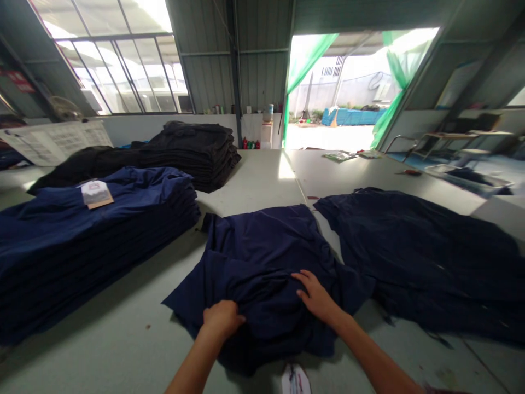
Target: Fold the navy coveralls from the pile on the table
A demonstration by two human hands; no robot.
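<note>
A navy blue garment [262, 241] lies crumpled and partly folded on the table in front of me. My left hand [222, 319] is closed on its near left part, fingers curled into the cloth with the thumb toward the right. On the right side of the same garment rests my right hand [315, 295], its fingers stretched out and spread over a fold. A white tag [296, 378] lies at the near edge below the garment. The exact kind of garment cannot be made out from its folds.
To the left stands a tall stack of folded navy garments [135, 219] with a paper tag [97, 193] on top. Behind it sits a stack of black garments [205, 153]. A loose dark navy pile [418, 262] covers the right side of the table [241, 191].
</note>
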